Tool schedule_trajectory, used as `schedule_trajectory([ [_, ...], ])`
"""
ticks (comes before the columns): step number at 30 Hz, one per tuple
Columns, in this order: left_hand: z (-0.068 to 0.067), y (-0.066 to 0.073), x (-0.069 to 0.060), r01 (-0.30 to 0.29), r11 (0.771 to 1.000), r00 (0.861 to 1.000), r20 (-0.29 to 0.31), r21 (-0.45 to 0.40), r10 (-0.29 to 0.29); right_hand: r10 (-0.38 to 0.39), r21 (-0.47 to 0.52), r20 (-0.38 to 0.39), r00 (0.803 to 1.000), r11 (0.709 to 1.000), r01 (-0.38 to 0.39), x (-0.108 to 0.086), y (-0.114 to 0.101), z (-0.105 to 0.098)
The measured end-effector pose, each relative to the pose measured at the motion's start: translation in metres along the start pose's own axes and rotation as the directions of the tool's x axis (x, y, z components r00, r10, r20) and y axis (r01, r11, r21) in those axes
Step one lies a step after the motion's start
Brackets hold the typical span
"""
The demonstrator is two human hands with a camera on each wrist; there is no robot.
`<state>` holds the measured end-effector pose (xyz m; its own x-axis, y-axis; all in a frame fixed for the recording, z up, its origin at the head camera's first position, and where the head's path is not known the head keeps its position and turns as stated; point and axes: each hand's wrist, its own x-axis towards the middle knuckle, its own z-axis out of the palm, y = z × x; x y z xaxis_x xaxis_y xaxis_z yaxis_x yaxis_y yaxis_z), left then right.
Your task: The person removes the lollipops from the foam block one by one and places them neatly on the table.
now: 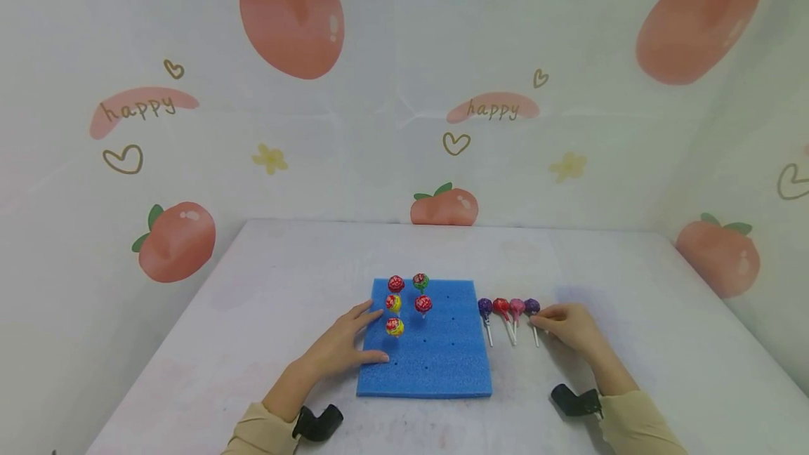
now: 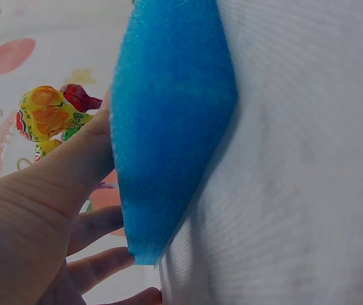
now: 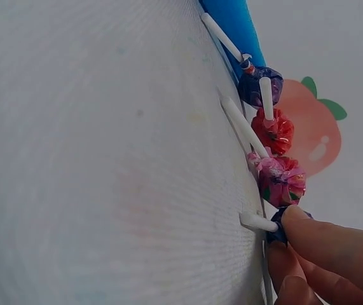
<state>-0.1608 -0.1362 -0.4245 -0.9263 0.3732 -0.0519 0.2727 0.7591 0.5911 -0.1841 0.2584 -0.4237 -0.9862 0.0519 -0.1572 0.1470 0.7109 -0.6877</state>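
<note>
My left hand (image 1: 338, 348) rests at the left edge of a blue foam board (image 1: 436, 378), thumb on its top and fingers spread along the side. Several wrapped lollipops stand upright in the board, among them a yellow lollipop (image 1: 395, 327) and a green-and-red lollipop (image 1: 420, 281). Small holes dot the rest of its surface. To the right of the board, my right hand (image 1: 571, 326) pinches a dark purple lollipop (image 1: 532, 307) near its candy head. Beside it lie a pink lollipop (image 3: 281, 179), a red lollipop (image 3: 273, 132) and another purple lollipop (image 1: 485, 307), sticks toward me.
The white table (image 1: 303, 258) carries the board and the loose lollipops. A white cloth printed with peaches (image 1: 293, 23) hangs behind and at the sides. Black wrist mounts (image 1: 319, 423) sit on both forearms.
</note>
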Motion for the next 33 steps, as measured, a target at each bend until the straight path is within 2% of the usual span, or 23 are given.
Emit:
schedule_trajectory([
  [15, 0.001, 0.0, 0.0, 0.002, 1.0, 1.0, 0.0, 0.005, -0.002, -0.003, 0.032, -0.01, 1.0, 0.999, 0.004, -0.001, 0.0, 0.0],
  [26, 0.0, 0.001, 0.0, 0.018, 1.0, 1.0, 0.004, 0.011, -0.018, 0.033, 0.03, -0.001, 0.999, 0.999, -0.033, -0.003, -0.007, -0.005],
  [31, 0.0, 0.001, -0.001, 0.019, 1.0, 1.0, 0.003, 0.009, -0.019, -0.008, -0.047, -0.002, 1.0, 0.999, 0.008, -0.002, -0.018, -0.002],
  [33, 0.0, 0.001, -0.001, 0.02, 1.0, 1.0, 0.001, 0.008, -0.02, -0.039, -0.046, 0.002, 0.999, 0.998, 0.039, -0.002, -0.024, 0.002],
])
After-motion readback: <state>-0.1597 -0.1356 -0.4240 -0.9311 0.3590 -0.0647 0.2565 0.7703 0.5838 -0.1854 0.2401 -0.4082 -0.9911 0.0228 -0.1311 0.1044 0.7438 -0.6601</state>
